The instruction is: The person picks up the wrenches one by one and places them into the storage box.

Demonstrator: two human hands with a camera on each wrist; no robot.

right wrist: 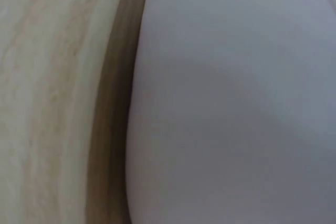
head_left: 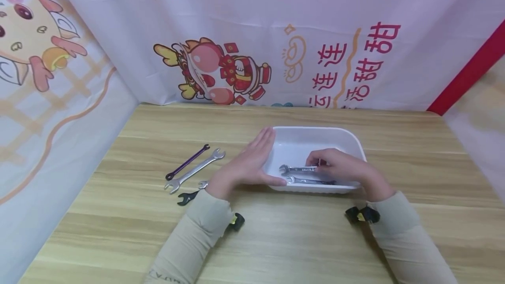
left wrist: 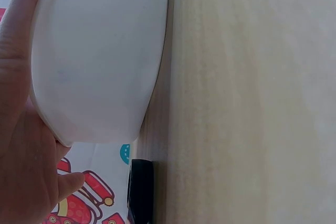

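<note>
My left hand (head_left: 252, 161) rests against the left end of a white plastic tub (head_left: 315, 131), its fingers straight along the rim and the thumb at the front corner. In the left wrist view, the same hand (left wrist: 23, 129) lies along the tub's edge (left wrist: 100, 61). Inside the tub, my right hand (head_left: 339, 164) pinches a silver wrench (head_left: 297, 169) by its right part, its open end pointing left. Another silver wrench (head_left: 309, 181) lies below it along the tub's front wall. The right wrist view is filled mostly by the tub's outer wall (right wrist: 226, 103).
Left of the tub on the wooden table (head_left: 276, 240) lie a purple wrench (head_left: 188, 161), a long silver double open-ended wrench (head_left: 195, 171) and a black wrench (head_left: 187, 197). A small silver wrench end (head_left: 203, 184) shows beside my left forearm. A printed cloth (head_left: 236, 16) hangs behind.
</note>
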